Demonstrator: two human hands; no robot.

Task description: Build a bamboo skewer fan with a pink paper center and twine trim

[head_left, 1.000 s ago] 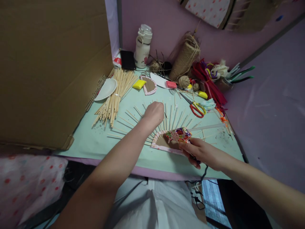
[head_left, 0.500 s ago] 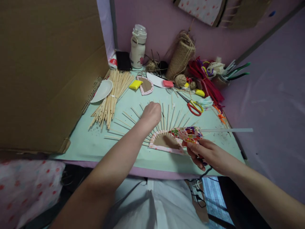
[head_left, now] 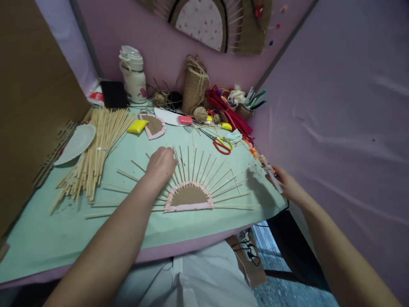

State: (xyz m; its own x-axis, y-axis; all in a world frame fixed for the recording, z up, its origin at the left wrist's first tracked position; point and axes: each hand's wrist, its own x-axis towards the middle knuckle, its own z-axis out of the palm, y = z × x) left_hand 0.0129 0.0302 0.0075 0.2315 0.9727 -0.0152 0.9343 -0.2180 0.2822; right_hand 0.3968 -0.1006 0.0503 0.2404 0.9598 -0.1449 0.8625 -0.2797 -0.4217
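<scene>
A half-round cardboard piece (head_left: 190, 196) with a pink dotted fabric border lies flat, and thin wooden sticks (head_left: 200, 166) fan out from its curved edge. Over the upper left part of the fan, my left hand (head_left: 161, 166) is closed, its fingertips mostly hidden, around one of the sticks. At the table's right edge my right hand (head_left: 289, 186) grips a flower-patterned hot glue gun (head_left: 265, 164). A translucent glue stick (head_left: 275, 181) pokes out of the gun's back end.
Left of the fan lie a bundle of wooden sticks (head_left: 101, 149) and a white paper plate (head_left: 76, 144). Scissors (head_left: 222, 145) rest behind it. Along the back stand a bottle (head_left: 134, 81) and a twine roll (head_left: 194, 85). A large cardboard sheet (head_left: 35, 94) rises at left.
My right hand has carried the glue gun away from the half-round piece to the table's right edge. My left hand stays over the sticks. The view has swung to the right.
</scene>
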